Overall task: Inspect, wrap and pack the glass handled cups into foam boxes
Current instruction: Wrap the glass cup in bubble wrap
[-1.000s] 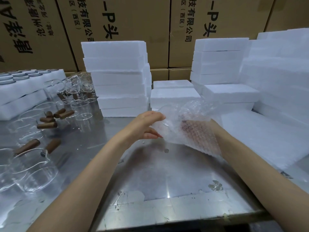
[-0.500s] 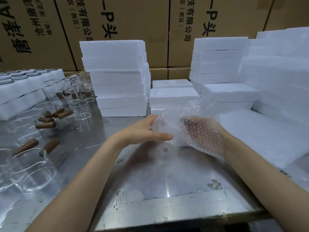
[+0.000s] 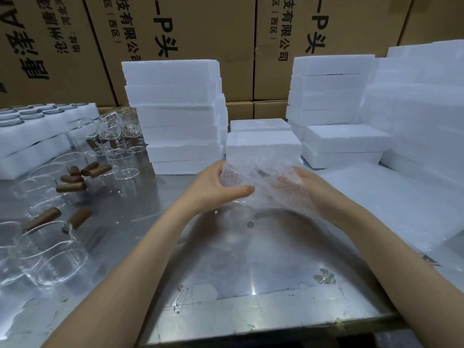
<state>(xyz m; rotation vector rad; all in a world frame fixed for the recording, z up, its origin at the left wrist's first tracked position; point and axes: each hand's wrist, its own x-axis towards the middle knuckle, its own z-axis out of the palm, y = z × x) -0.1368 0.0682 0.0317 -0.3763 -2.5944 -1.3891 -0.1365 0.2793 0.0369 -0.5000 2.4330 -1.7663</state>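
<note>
A bundle of bubble wrap (image 3: 263,182) is held over the steel table (image 3: 251,259), just in front of a low foam box (image 3: 263,146). My left hand (image 3: 218,187) grips its left side, thumb stretched underneath. My right hand (image 3: 311,189) holds the right side from behind, partly hidden by the wrap. Whatever is inside the wrap is blurred and cannot be made out. Several glass cups with brown wooden handles (image 3: 72,187) lie and stand across the left of the table.
Stacks of white foam boxes rise at centre back (image 3: 173,116) and right back (image 3: 329,89). A flat foam sheet (image 3: 391,197) lies at right. Foam trays with glass rims (image 3: 37,124) sit far left. Cardboard cartons (image 3: 200,33) form the back wall.
Both hands have closed in on the bubble wrap, folding it tighter into a bundle. The left thumb has slid under it and the right hand has shifted round its far side.
</note>
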